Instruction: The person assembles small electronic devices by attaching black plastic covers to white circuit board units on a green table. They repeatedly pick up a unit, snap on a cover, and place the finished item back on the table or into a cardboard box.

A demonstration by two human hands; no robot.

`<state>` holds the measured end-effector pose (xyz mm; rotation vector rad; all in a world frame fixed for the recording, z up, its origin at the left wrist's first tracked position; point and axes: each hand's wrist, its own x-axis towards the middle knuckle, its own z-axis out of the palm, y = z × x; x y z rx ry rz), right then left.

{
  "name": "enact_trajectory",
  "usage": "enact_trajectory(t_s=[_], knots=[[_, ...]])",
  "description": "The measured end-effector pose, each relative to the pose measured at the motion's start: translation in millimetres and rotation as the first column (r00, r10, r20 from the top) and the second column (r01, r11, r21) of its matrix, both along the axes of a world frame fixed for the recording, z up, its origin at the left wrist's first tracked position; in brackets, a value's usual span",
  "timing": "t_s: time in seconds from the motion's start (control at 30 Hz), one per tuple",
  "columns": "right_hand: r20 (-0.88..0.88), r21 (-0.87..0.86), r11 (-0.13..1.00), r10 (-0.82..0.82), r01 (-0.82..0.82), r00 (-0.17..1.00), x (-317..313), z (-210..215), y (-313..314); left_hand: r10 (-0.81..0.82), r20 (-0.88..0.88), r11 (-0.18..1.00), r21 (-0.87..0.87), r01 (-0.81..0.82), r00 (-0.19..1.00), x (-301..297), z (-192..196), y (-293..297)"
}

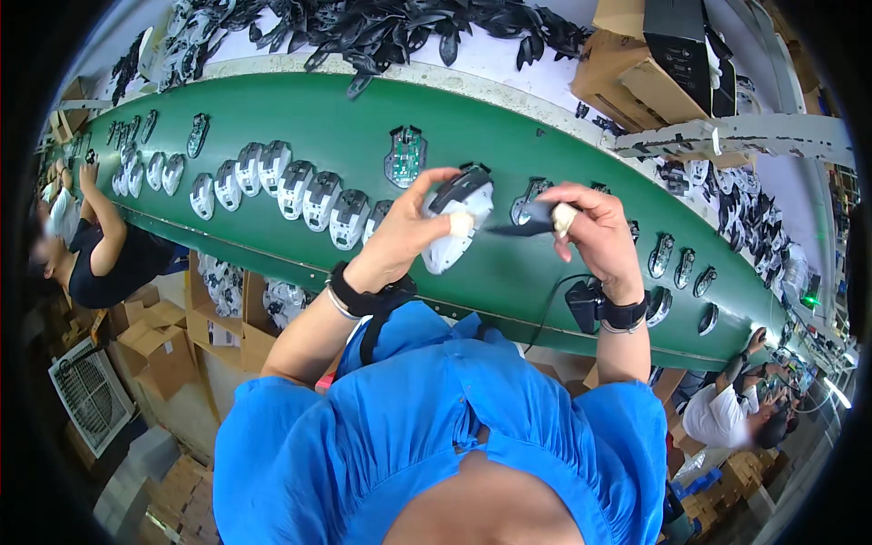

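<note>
My left hand (407, 227) is closed around a white and black computer mouse (447, 254), tilted above the green conveyor belt (354, 104). To its right, my right hand (598, 229) pinches a dark, thin, pointed piece (525, 222), slightly blurred, whose tip comes near the mouse. Pale covers sit on a digit of each hand. Beyond my left hand, a mouse base with a green circuit board (406, 156) lies on the belt. Another open mouse base (529, 198) is partly hidden behind my right hand.
White and black mice (292, 188) form a row to the left, and several open bases (661, 255) lie to the right. Loose black parts (381, 32) cover the far ledge. A cardboard box (636, 82) stands far right. People work at the left (104, 250) and right (722, 413).
</note>
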<state>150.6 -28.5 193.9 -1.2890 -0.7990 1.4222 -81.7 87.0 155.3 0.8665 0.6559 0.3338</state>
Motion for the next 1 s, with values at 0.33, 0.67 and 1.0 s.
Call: enact_trajectory(t_s=[0.33, 0.67, 1.0], knots=[[-0.099, -0.013, 0.991, -0.133, 0.132, 0.986, -37.2, -7.0, 31.5, 0.403, -0.001, 0.912, -0.081, -0.401, 0.915, 32.2, -12.7, -25.2], [-0.17, -0.129, 0.968, -0.236, 0.216, 0.957, -40.3, -16.3, 33.4, 0.409, -0.036, 0.906, 0.136, -0.401, 0.912, 26.0, -25.6, -7.4], [-0.009, -0.089, 0.99, -0.107, 0.105, 0.994, -39.4, -1.4, 61.2, 0.422, 0.008, 0.897, -0.152, -0.416, 0.907, 20.6, -9.6, 7.4]])
